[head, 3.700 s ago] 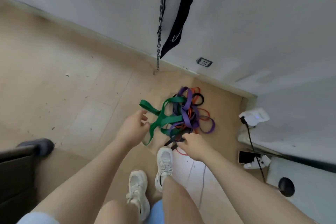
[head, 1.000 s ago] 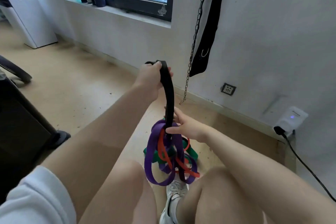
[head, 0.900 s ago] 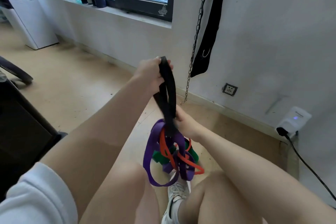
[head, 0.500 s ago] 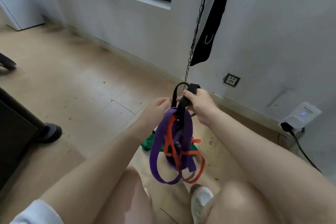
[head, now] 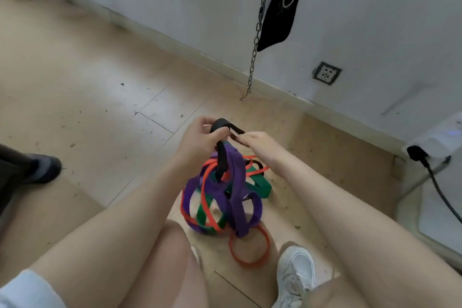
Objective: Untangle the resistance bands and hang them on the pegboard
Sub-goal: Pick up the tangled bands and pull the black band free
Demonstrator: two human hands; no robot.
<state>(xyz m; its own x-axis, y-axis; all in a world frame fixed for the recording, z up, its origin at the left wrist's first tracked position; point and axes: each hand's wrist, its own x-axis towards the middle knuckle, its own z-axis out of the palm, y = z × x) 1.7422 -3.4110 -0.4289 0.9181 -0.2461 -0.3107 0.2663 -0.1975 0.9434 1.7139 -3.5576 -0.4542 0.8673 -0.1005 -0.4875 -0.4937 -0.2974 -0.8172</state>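
A tangle of resistance bands hangs from my two hands above the wooden floor. My left hand (head: 200, 141) grips the top loop of the black band (head: 221, 157). My right hand (head: 260, 144) pinches the same black band just to the right. Below them the purple band (head: 236, 182), the orange band (head: 250, 250) and the green band (head: 260, 184) are knotted together, their lower loops reaching the floor. No pegboard is in view.
A metal chain (head: 255, 40) and a black strap (head: 282, 2) hang down the white wall. A wall socket (head: 326, 73) sits low on it. A white plug unit with a black cable (head: 435, 180) is at right. A dark wheeled base (head: 42, 166) stands left. My white shoe (head: 295, 275) is below.
The view has tilted down toward the floor. Both hands have lowered with the bundle, so the bands' lower loops now reach the floor. My left hand now grips the black loop's top.
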